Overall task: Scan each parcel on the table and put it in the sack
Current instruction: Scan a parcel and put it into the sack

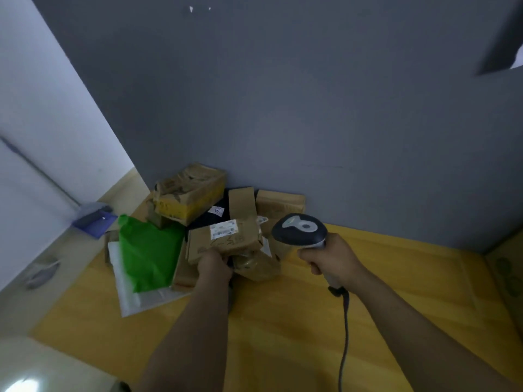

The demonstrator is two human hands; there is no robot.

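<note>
A heap of parcels lies at the back of the yellow wooden table (283,321), against the grey wall. My left hand (214,264) grips the near edge of a brown cardboard parcel (226,239) that bears a white label. My right hand (331,258) holds a handheld barcode scanner (300,229), its dark head level with that parcel and just to its right. The scanner's cable (345,329) hangs down over the table. A green plastic parcel (150,250) lies on a white mailer (133,295) at the left. No sack is in view.
A battered box with a yellow side (189,193) tops the heap at the back, with a dark parcel (209,213) and more brown boxes (280,205) beside it. A blue object (93,219) lies on the floor at the left. A cardboard box edge (506,267) shows at the right.
</note>
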